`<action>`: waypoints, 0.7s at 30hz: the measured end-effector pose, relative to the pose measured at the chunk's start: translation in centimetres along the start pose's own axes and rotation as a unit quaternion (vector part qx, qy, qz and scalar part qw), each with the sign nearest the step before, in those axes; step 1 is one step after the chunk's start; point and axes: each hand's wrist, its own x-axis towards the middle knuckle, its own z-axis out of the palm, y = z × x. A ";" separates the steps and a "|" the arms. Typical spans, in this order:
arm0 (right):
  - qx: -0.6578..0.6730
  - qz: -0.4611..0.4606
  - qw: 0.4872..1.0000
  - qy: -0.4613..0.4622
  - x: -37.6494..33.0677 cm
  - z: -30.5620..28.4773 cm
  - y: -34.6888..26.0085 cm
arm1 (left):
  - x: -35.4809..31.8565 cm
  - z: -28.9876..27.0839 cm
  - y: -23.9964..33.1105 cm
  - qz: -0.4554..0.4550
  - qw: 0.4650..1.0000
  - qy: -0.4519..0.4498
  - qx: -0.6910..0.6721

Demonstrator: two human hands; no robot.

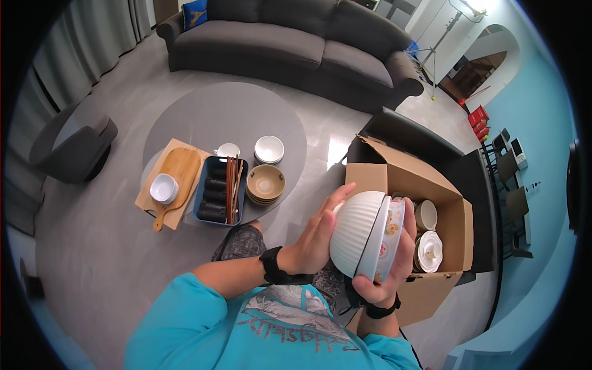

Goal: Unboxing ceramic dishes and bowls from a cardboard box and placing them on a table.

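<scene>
Tipped on its side in front of me is a stack of bowls, a white ribbed bowl [356, 231] nested with a white bowl with a flower pattern [391, 232]. My left hand [313, 237] presses its palm and fingers to the ribbed bowl's rounded side. On the other side, my right hand [394, 268] grips the patterned bowl, its thumb at the lower rims. Just beyond the right hand, an open cardboard box [428, 169] holds a white lidded piece [430, 251] and a cream cup-like piece [425, 216]; my hand and the bowls hide part of its contents.
A round grey table [228, 111] at left bears stacked tan bowls [266, 182], white bowls [269, 150], a white cup [227, 150], a wooden board [179, 172] with small white bowls [164, 188], and a blue bin [200, 206] with chopsticks. A sofa [259, 43] stands behind.
</scene>
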 end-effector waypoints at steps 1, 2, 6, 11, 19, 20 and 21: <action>-0.039 -0.013 0.999 -0.012 0.1 -0.3 0.2 | 0.1 -0.4 0.2 -0.026 1.000 -0.011 0.009; -0.079 -0.027 0.996 -0.023 0.2 -0.5 0.3 | 0.2 -0.8 0.5 -0.052 0.998 -0.023 0.016; -0.187 -0.059 0.978 -0.071 1.4 -0.6 -0.2 | 0.2 -1.5 1.3 -0.134 0.989 -0.010 -0.055; -0.249 -0.049 0.956 -0.149 2.0 0.3 -0.4 | -1.0 -2.4 0.0 -0.079 0.994 -0.020 -0.072; -0.035 0.054 0.993 -0.104 2.1 0.1 -0.4 | -1.3 -2.6 0.1 -0.160 0.950 0.018 -0.268; -0.022 0.083 0.994 -0.062 1.8 0.3 -0.2 | -1.3 -2.6 -0.1 -0.157 0.950 0.019 -0.270; -0.008 0.111 0.994 -0.020 1.5 0.8 -0.1 | -1.3 -2.6 -0.2 -0.153 0.950 0.021 -0.272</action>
